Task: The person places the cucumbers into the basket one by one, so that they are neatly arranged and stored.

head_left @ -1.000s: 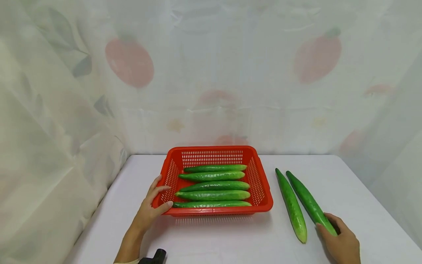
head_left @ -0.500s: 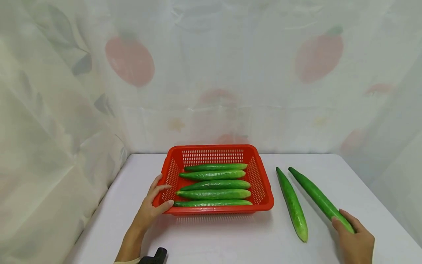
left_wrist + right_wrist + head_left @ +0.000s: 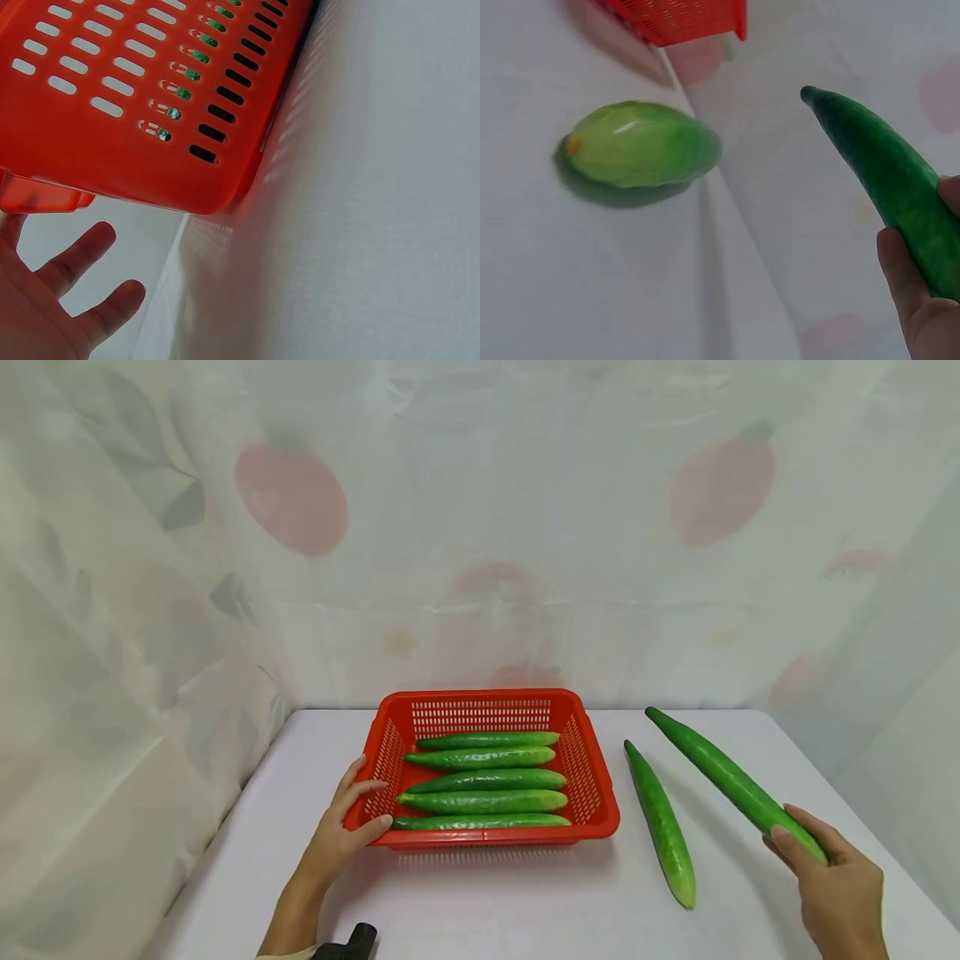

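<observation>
A green cucumber (image 3: 738, 785) is gripped near its paler end by my right hand (image 3: 840, 877). It is raised off the table and slants toward the back left, dark tip foremost. In the right wrist view, thumb and fingers close around the cucumber (image 3: 885, 172). My left hand (image 3: 341, 827) rests on the left front corner of a red plastic basket (image 3: 487, 837), its fingers spread. In the left wrist view two fingers (image 3: 112, 311) extend clear of the basket wall (image 3: 135, 157). Several cucumbers (image 3: 480, 802) lie side by side across the basket.
Another cucumber (image 3: 662, 827) lies on the white table (image 3: 525, 910) between the basket and my right hand. White curtains printed with fruit hang behind and at both sides. A black object (image 3: 360, 939) shows by my left forearm.
My right hand has lifted the cucumber off the table and moved right and slightly forward with it. The left hand and the basket stay in place.
</observation>
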The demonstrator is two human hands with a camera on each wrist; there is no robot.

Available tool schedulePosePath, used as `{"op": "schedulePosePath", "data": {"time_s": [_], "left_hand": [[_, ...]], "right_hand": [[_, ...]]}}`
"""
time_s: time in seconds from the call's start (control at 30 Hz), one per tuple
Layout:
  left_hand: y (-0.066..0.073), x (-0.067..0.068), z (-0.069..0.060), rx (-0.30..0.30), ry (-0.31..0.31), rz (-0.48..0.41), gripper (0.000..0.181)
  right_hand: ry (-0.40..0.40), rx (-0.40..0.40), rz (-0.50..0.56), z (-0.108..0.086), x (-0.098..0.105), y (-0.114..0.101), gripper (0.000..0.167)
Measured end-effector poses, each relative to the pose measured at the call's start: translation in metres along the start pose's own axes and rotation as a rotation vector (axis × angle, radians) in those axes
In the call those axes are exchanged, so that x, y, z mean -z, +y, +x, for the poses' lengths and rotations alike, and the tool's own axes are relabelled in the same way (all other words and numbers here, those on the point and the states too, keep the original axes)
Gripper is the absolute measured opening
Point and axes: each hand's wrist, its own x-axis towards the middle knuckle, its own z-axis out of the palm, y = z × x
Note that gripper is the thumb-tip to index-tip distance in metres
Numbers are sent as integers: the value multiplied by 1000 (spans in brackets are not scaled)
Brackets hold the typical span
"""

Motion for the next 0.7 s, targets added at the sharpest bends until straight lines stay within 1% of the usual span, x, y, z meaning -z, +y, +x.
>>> {"op": "schedulePosePath", "data": {"time_s": [0.07,0.17,0.27,0.4,0.5,0.6,0.7], "left_hand": [[1,0,0,1,0,-1,42],[1,0,0,3,1,-4,43],[2,0,0,5,-1,-10,42],[2,0,0,6,-4,-13,42],[3,1,0,11,-4,-10,42],[3,1,-1,15,-6,-13,41],[3,1,0,15,-9,-21,41]], "right_hand": [[-64,64,82,0,0,-7,52],[-122,115,125,0,-2,-19,48],[-151,135,117,2,-5,-29,46],[-170,162,71,4,-12,-39,47],[-207,200,76,5,-20,-46,45],[-256,250,103,6,-28,-52,43],[-295,289,97,8,-34,-58,42]]}}
